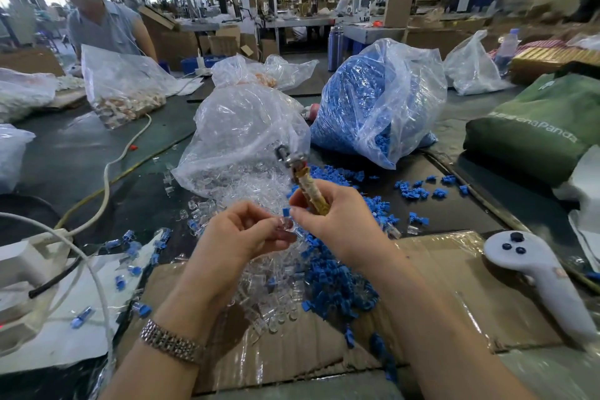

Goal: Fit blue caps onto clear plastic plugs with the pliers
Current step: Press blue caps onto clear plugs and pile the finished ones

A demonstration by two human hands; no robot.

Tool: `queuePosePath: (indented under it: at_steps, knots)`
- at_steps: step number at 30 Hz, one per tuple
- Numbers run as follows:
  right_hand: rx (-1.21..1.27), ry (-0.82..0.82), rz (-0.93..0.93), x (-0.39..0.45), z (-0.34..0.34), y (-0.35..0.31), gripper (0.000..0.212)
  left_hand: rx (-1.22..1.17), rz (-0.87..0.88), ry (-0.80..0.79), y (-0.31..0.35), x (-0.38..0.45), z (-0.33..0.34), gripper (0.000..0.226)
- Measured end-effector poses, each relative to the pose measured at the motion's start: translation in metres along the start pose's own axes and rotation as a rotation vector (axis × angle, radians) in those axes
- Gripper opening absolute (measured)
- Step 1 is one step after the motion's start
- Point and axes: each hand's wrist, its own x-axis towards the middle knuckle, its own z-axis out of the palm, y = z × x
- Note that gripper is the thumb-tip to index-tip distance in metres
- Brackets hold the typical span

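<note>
My left hand [242, 234] pinches a clear plastic plug [285, 225] between thumb and fingers. My right hand [337, 221] grips the pliers [300, 178] by their yellowish handles, jaws pointing up and away, and its fingertips pinch a small blue cap [286, 212] right against the plug. Both hands hover above a mixed heap of clear plugs [276, 299] and blue caps [337, 282] on a cardboard sheet [454, 289]. Finished blue-capped plugs [130, 248] lie scattered to the left.
A clear bag of plugs [240, 140] and a bag of blue caps [373, 101] stand behind the hands. A white controller [535, 269] lies on the right, a green bag [545, 127] beyond it. White cables [107, 172] cross the left. Another person [100, 13] works at the far left.
</note>
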Motion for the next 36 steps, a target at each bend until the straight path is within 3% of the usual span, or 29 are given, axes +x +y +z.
queuePosePath:
  at_steps: [5, 8, 11, 15, 19, 24, 31, 36]
  knots:
    - [-0.167, -0.069, -0.017, -0.002, 0.008, 0.003, 0.012, -0.095, 0.013, -0.016, -0.005, 0.001, -0.001, 0.028]
    - [-0.245, -0.078, -0.047, -0.003, 0.008, 0.004, 0.014, -0.013, 0.041, -0.022, -0.008, 0.002, -0.003, 0.028]
    - [-0.225, -0.038, -0.023, -0.003, 0.005, 0.004, 0.008, 0.075, 0.087, -0.01, -0.011, 0.004, -0.004, 0.01]
    - [-0.164, 0.027, 0.011, -0.003, -0.002, 0.001, 0.017, 0.287, 0.19, 0.02, -0.009, 0.001, -0.005, 0.002]
    - [0.053, 0.02, 0.105, -0.004, -0.009, -0.005, 0.013, 0.476, 0.288, 0.021, -0.012, -0.001, -0.002, 0.011]
    - [0.096, -0.081, 0.178, -0.005, -0.007, -0.006, 0.012, 0.471, 0.346, 0.001, -0.014, -0.001, 0.001, 0.03]
    - [0.084, -0.096, 0.152, -0.006, -0.004, -0.006, 0.011, 0.368, 0.303, 0.014, -0.012, -0.002, 0.002, 0.018]
    - [-0.024, -0.089, 0.101, -0.006, -0.003, -0.004, 0.019, 0.169, 0.073, -0.084, -0.009, -0.001, -0.005, 0.014]
